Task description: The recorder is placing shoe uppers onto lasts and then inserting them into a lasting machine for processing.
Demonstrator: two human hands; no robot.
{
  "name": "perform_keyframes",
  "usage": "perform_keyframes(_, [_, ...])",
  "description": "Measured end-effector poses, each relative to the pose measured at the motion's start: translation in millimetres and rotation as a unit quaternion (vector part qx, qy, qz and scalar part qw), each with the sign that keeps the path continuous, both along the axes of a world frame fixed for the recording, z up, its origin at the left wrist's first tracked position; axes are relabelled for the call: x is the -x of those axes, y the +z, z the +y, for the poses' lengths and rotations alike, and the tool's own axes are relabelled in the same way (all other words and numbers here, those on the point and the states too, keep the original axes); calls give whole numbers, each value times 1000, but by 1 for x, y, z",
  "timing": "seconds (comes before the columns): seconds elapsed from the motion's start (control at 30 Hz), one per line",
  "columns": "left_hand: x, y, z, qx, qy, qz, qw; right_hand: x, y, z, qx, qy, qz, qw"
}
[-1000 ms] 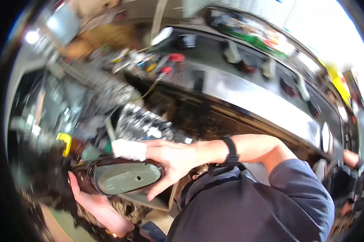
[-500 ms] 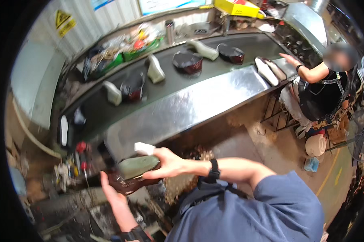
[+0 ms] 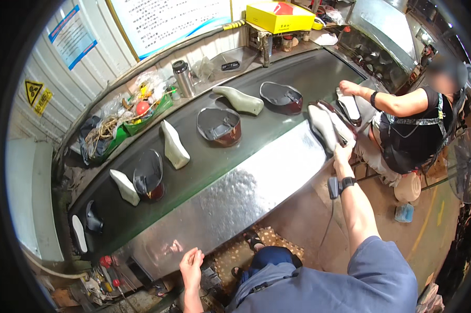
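At the right end of the steel ledge, my right hand (image 3: 343,152) grips the near end of a dark red shoe upper (image 3: 349,136) with a pale sole side facing up. Against its left side lies a pale shoe last (image 3: 323,127). My left hand (image 3: 191,267) hovers by the ledge's near edge at lower left; its fingers are loosely bent and hold nothing visible. Beyond my right hand, a co-worker's hand (image 3: 348,87) is at another dark upper with a white sole (image 3: 348,107).
Along the dark belt (image 3: 188,117) stand dark red uppers (image 3: 219,127) and pale lasts (image 3: 174,144). The steel ledge (image 3: 230,195) borders it. Behind are a green tray of scraps (image 3: 134,128), a metal flask (image 3: 183,78) and a yellow box (image 3: 280,18). The co-worker (image 3: 418,112) sits at right.
My right hand has carried the dark red upper from the lower left to the ledge's right end. My left hand has let go of it. The co-worker's hand is now at another upper.
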State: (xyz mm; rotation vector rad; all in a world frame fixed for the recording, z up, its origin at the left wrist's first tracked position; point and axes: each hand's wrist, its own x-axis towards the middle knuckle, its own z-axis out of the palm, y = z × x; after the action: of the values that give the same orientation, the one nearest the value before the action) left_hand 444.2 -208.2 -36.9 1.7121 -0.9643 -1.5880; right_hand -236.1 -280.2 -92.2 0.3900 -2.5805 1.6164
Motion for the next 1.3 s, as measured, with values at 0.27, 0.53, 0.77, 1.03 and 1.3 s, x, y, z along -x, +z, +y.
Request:
perform_keyframes(0.27, [-33, -40, -15, -14, 10, -97, 995, -120, 54, -164, -349, 141, -22, 926])
perform_keyframes(0.53, [-19, -23, -55, 7, -64, -206, 976, -68, 7, -284, -388, 335, 180, 840])
perform_keyframes(0.77, [3, -1, -85, 88, -289, -349, 887, -50, -4, -384, -122, 422, 73, 895])
perform_keyframes(1.03, [5, 6, -106, 143, -335, -422, 830, -142, 4, -347, -357, 461, 224, 781])
perform_keyframes(1.3, [132, 39, -185, 68, -63, 168, 981, -261, 137, -187, -57, 543, 33, 837])
